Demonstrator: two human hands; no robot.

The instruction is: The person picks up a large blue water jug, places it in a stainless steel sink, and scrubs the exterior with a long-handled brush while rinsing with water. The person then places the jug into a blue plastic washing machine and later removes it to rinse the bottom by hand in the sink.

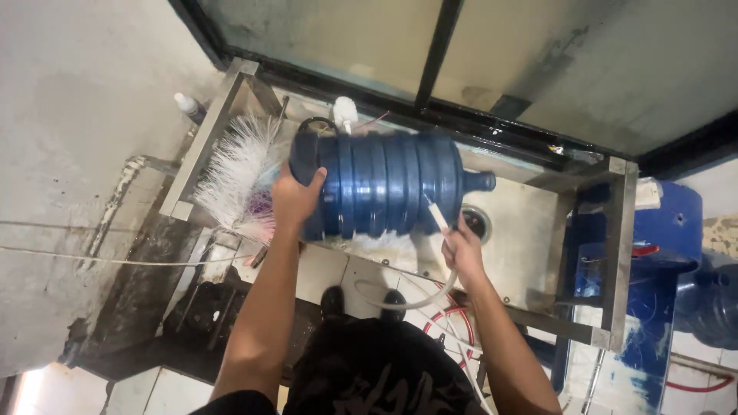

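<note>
The left hand (296,198) is clamped on the base end of a large blue water jug (384,183), palm flat against its bottom and fingers curled over the edge. The jug lies on its side, its neck pointing away to the right of that hand and over a metal wash station (530,230). The right hand (461,250) sits just below the jug's shoulder, fingers closed around a white nozzle (437,214) whose tip touches the jug's ribbed side. A clear hose (407,301) loops down from that hand towards the person's body. Just left of the left hand stands a big white bristle brush (240,173), touching the jug's base. Beyond the right hand, a round drain (477,221) shows in the steel surface. Well to the right stand more blue jugs (711,303).
</note>
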